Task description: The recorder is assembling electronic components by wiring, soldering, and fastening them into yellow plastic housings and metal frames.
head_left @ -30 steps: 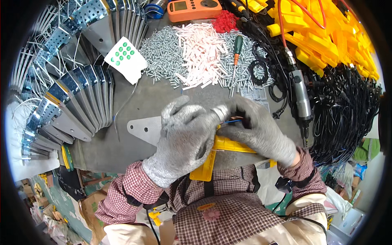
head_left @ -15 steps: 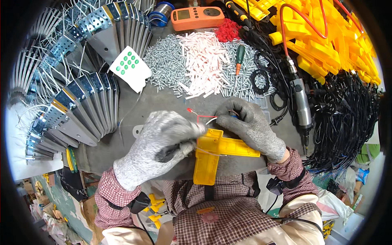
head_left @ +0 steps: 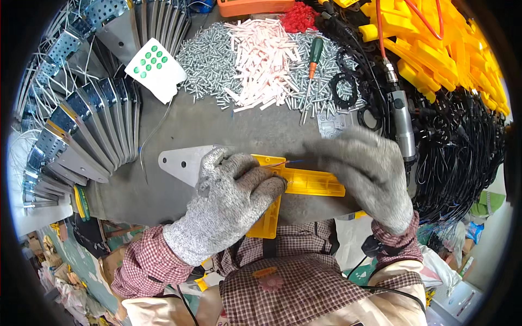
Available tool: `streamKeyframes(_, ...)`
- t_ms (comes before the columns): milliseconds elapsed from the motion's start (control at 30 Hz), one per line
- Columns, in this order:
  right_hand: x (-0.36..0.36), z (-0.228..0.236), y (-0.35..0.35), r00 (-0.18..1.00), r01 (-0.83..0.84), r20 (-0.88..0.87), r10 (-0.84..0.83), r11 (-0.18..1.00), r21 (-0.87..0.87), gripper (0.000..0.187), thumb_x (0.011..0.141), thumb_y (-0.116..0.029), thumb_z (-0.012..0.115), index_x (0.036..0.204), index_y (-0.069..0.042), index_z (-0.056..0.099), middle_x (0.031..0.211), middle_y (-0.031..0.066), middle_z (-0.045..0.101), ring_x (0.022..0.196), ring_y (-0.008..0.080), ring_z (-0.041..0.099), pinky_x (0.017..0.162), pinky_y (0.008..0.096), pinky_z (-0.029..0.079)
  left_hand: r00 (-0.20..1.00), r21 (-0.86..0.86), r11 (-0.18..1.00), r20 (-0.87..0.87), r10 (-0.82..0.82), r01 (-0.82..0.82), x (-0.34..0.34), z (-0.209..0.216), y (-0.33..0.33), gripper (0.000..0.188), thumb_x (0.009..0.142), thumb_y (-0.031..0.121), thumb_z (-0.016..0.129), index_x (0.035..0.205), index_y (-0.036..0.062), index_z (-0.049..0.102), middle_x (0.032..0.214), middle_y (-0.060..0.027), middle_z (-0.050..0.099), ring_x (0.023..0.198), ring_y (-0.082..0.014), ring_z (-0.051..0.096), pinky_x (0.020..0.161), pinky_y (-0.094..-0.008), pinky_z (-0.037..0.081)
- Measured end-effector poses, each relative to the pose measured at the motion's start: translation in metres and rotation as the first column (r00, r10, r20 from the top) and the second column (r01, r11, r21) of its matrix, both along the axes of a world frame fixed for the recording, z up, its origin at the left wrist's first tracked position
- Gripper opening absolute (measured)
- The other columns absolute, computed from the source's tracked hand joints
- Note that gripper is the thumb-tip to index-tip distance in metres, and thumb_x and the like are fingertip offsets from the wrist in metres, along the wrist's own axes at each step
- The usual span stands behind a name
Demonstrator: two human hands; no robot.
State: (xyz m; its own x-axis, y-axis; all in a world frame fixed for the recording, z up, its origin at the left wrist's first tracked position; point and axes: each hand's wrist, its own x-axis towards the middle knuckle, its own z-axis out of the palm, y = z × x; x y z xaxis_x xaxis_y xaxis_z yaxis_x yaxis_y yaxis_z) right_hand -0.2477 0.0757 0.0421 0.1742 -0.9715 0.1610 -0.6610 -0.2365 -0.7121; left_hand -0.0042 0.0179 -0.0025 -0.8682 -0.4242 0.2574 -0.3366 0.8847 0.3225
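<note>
A yellow T-shaped plastic housing [head_left: 315,183] lies open side up at the table's near edge. My left hand [head_left: 231,201], in a grey speckled glove, curls its fingers over the housing's left part and hides much of it. Beside those fingers a thin wire with a blue tip [head_left: 293,161] sticks out across the housing. A grey metal bracket [head_left: 182,163] with holes reaches left from under the same hand. My right hand [head_left: 375,176], gloved too, is smeared by motion just past the housing's right arm; its fingers cannot be made out clearly.
Beyond the hands lie piles of screws [head_left: 209,65], pale pink sleeves [head_left: 263,60] and red bits [head_left: 300,17], with a green-handled screwdriver [head_left: 314,57]. Brackets [head_left: 92,127] are stacked left. At right are an air screwdriver [head_left: 402,125], black cables [head_left: 457,168] and yellow housings [head_left: 435,49].
My right hand has moved away from the wires, to the right. My left hand has come down onto the housing, and more of the metal bracket shows. The red-tipped wire is out of sight.
</note>
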Motion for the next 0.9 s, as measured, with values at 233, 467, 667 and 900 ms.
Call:
streamKeyframes(233, 0.023, -0.015, -0.001, 0.942, -0.154, -0.278, 0.187, 0.979, 0.137, 0.028, 0.086, -0.016, 0.073, 0.112, -0.005, 0.071, 0.106, 0.0142, 0.067, 0.085, 0.0279, 0.070, 0.073, 0.0352, 0.058, 0.960, 0.491, 0.864, -0.170, 0.221, -0.112, -0.003, 0.008, -0.003, 0.025, 0.081, -0.007, 0.072, 0.102, 0.0050, 0.065, 0.101, -0.0079, 0.064, 0.092, -0.0229, 0.062, 0.085, -0.0400, 0.051)
streamKeyframes(467, 0.016, -0.035, -0.006, 0.892, 0.071, 0.408, -0.192, 0.954, 0.292, 0.018, 0.098, -0.007, 0.062, 0.115, -0.003, 0.064, 0.096, 0.0122, 0.069, 0.083, 0.0202, 0.071, 0.073, 0.0308, 0.056, 0.859, 0.826, 0.563, -0.315, 0.405, 0.038, -0.001, -0.012, 0.003, 0.033, 0.088, -0.008, 0.069, 0.115, 0.0013, 0.054, 0.109, -0.0112, 0.063, 0.103, -0.0225, 0.065, 0.092, -0.0373, 0.052)
streamKeyframes(667, 0.011, -0.061, -0.014, 0.967, -0.074, 0.246, 0.068, 0.997, 0.016, 0.023, 0.092, -0.010, 0.071, 0.114, -0.007, 0.069, 0.096, 0.0091, 0.069, 0.080, 0.0169, 0.068, 0.070, 0.0298, 0.054, 0.848, 0.868, 0.477, -0.353, 0.396, 0.138, -0.002, -0.011, 0.000, 0.042, 0.091, -0.011, 0.064, 0.128, -0.0002, 0.048, 0.118, -0.0134, 0.061, 0.110, -0.0181, 0.066, 0.097, -0.0319, 0.054)
streamKeyframes(900, 0.011, -0.054, -0.004, 0.958, -0.045, 0.287, -0.012, 0.980, 0.192, 0.032, 0.086, -0.015, 0.079, 0.116, -0.012, 0.072, 0.092, 0.0059, 0.072, 0.074, 0.0162, 0.066, 0.066, 0.0287, 0.053, 0.871, 0.768, 0.640, -0.327, 0.367, 0.019, -0.005, -0.009, -0.002, 0.033, 0.088, -0.009, 0.068, 0.119, -0.0005, 0.059, 0.116, -0.0108, 0.061, 0.107, -0.0183, 0.064, 0.096, -0.0317, 0.053)
